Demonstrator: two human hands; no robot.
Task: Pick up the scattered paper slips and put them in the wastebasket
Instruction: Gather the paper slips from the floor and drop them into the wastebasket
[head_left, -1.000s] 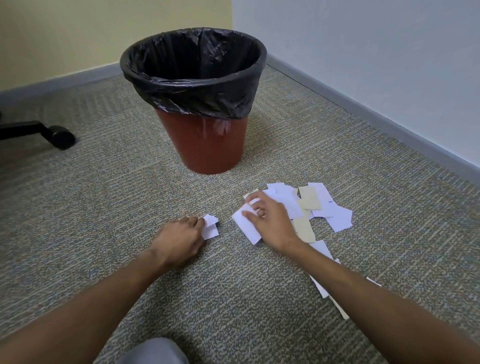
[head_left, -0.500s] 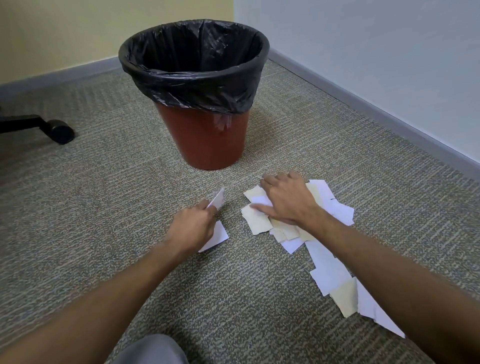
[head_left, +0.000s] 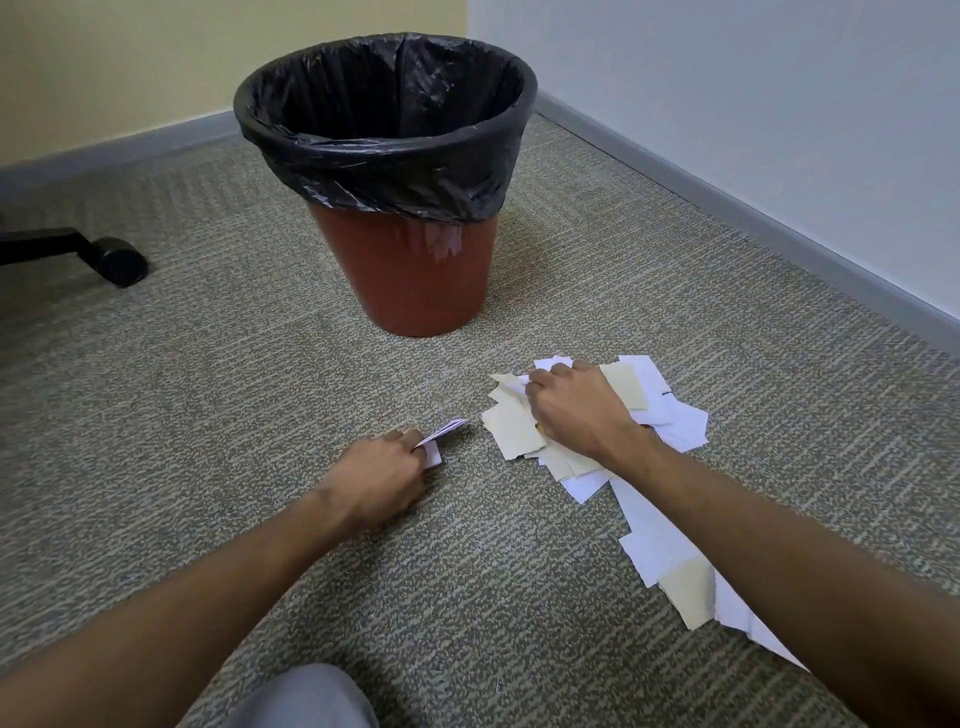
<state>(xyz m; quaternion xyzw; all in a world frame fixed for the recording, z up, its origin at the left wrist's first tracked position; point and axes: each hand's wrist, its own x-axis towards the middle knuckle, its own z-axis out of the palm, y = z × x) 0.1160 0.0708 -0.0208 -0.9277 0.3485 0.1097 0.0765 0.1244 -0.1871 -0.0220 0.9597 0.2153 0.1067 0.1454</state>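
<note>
Head view: left hand (head_left: 382, 475) pinching white slips (head_left: 439, 435); right hand (head_left: 576, 408) clutching the heap of paper slips (head_left: 670, 415). Light, limp, easily scattered; best gathered in bunches, toward the wastebasket (head_left: 415, 280).

Wastebasket (head_left: 423, 280) red-brown, liner (head_left: 384, 130) black; paper slips (head_left: 670, 421) white, cream; carpet (head_left: 208, 389) speckled grey-beige.
</note>
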